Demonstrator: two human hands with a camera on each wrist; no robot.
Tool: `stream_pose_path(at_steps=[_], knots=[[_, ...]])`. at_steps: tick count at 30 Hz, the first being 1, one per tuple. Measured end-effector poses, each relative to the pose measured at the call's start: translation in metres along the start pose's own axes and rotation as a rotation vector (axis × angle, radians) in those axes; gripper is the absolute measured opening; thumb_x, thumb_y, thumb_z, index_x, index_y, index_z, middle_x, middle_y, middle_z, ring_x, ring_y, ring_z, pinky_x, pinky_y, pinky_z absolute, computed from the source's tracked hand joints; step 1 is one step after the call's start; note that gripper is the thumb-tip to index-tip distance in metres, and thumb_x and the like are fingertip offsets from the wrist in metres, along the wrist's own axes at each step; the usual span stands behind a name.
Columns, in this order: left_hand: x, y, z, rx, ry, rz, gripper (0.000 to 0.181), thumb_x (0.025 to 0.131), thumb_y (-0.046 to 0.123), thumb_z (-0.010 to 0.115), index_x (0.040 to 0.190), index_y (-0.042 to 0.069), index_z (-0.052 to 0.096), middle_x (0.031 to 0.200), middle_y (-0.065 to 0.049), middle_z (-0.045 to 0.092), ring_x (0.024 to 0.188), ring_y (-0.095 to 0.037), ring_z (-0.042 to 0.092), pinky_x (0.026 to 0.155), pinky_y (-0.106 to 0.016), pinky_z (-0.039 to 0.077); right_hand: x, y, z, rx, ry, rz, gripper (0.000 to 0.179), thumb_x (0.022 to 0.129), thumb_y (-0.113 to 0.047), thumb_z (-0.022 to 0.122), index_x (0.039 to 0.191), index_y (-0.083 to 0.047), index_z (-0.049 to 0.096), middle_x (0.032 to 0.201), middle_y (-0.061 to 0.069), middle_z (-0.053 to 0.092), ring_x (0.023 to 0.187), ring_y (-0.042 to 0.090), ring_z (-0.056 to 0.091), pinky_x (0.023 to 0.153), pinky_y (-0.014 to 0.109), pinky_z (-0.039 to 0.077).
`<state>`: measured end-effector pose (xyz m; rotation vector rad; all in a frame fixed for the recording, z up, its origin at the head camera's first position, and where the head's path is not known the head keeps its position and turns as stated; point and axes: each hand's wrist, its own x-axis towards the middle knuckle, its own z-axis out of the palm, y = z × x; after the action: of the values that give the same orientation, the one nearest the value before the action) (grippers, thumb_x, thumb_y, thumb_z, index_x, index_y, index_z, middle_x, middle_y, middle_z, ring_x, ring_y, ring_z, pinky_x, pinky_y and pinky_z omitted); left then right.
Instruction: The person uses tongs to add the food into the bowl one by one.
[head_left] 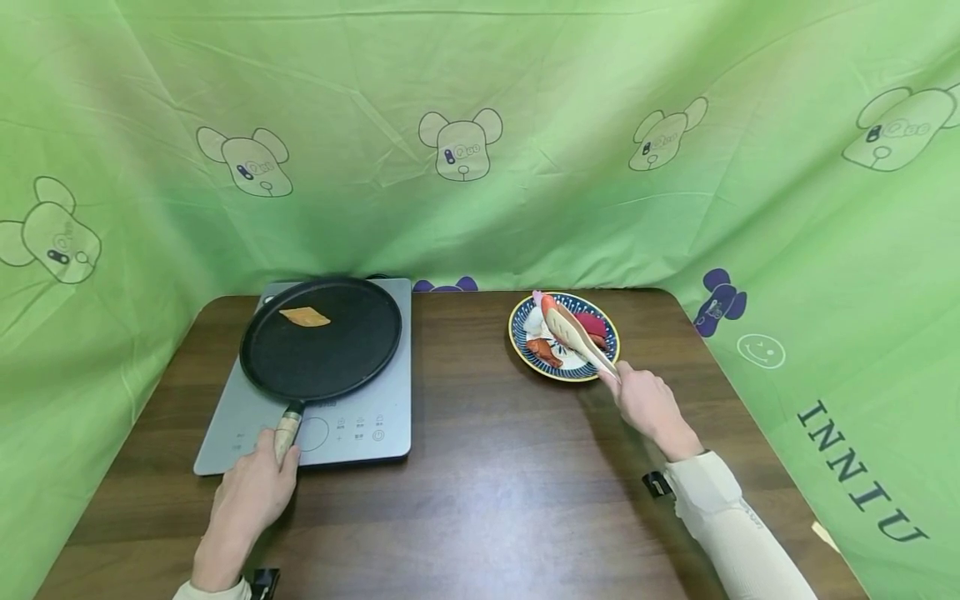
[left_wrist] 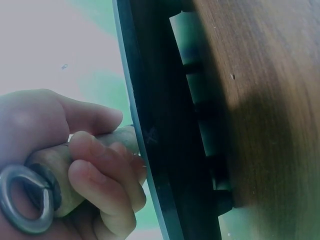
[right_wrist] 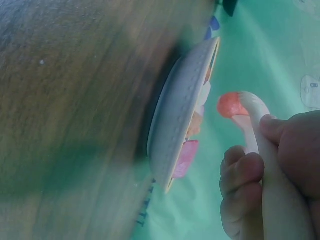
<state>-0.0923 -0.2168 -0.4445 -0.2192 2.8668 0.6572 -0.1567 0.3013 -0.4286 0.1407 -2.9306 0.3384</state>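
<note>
My left hand point(head_left: 251, 483) grips the handle point(head_left: 287, 432) of a flat black frying pan point(head_left: 330, 367). A ring on the handle's end shows in the left wrist view. One thin orange-brown food piece point(head_left: 305, 317) lies toward the pan's back left. My right hand point(head_left: 647, 404) holds pale cream tongs point(head_left: 576, 333) over a patterned blue-and-white plate point(head_left: 517, 327). Between the tongs' tips is a rounded orange-red food piece point(right_wrist: 230, 105), apart from the plate in the right wrist view. On the plate lie a brown piece point(head_left: 543, 352), a deep pink piece point(head_left: 592, 323) and a white piece point(head_left: 534, 322).
Under the pan sits a grey induction cooktop point(head_left: 225, 446) with touch controls on its front part. Brown wooden table point(head_left: 472, 467) stretches between cooktop and plate. A green printed cloth point(head_left: 465, 225) hangs behind the table and along both sides.
</note>
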Motion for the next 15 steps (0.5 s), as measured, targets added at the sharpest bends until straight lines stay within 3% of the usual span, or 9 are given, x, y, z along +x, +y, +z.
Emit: stream_pose_path(at_steps=[15], knots=[[-0.001, 0.000, 0.001, -0.002, 0.005, 0.001, 0.055, 0.099, 0.032, 0.039, 0.132, -0.010, 0.025, 0.074, -0.017, 0.051, 0.057, -0.027, 0.046, 0.047, -0.038, 0.035, 0.008, -0.015, -0.002, 0.008, 0.052, -0.046, 0.031, 0.098, -0.032, 0.052, 0.080, -0.007, 0.045, 0.055, 0.010, 0.044, 0.048, 0.034, 0.050, 0.045, 0.050, 0.037]])
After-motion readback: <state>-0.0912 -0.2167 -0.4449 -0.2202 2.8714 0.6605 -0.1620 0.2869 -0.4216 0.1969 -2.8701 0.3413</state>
